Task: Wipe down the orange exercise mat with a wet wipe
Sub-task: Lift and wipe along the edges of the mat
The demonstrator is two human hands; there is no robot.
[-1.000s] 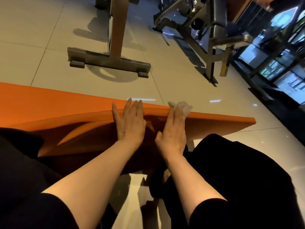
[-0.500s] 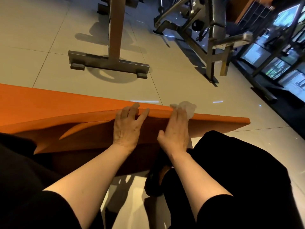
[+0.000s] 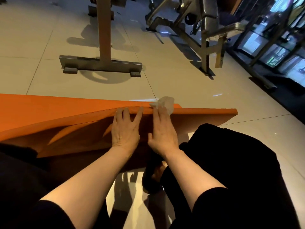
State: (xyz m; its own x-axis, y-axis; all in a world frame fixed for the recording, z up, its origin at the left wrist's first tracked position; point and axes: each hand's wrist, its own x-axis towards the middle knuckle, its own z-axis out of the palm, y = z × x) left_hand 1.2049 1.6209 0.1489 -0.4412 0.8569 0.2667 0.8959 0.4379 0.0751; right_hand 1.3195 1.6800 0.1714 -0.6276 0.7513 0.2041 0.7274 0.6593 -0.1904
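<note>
1. The orange exercise mat (image 3: 57, 116) lies on the tiled floor (image 3: 181, 83), folded over on itself, with its upper layer raised toward the person along the far edge.
2. The left hand (image 3: 124, 129) rests flat on that raised layer, fingers spread and their tips hooked over the far edge, which steadies it.
3. The right hand (image 3: 162, 129) presses the white wet wipe (image 3: 165, 103) against the same edge under straight fingers; the wipe bunches out beyond the fingertips.
4. To wipe well, I judge it best to keep the wipe flat under the fingers and draw it along the edge toward the mat's right corner while the left hand holds the layer steady.
5. The mat looks smooth, matte and thick, with a clean square edge.
</note>
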